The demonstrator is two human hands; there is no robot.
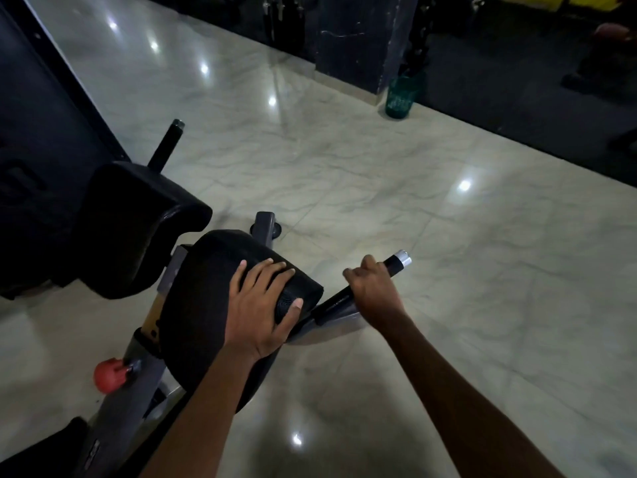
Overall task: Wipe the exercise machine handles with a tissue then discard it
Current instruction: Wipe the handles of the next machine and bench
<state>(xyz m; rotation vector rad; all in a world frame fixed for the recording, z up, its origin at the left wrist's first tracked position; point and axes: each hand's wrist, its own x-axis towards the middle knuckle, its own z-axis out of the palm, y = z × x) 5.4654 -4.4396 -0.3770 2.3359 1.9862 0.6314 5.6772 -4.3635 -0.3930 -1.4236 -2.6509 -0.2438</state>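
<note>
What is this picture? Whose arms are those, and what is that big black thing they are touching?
The camera sits on a person's head and looks down, so you see that person's own two arms. They are in a gym with a shiny floor. The big black thing is a padded cushion on an exercise machine. The left hand lies flat on it with fingers spread. The right hand is curled round a black handle with a silver tip. A tissue may be tucked inside that fist, but I cannot see one. Farther off, a second handle sticks up, a red knob sits low on the frame, and a green bin stands by the wall.
</note>
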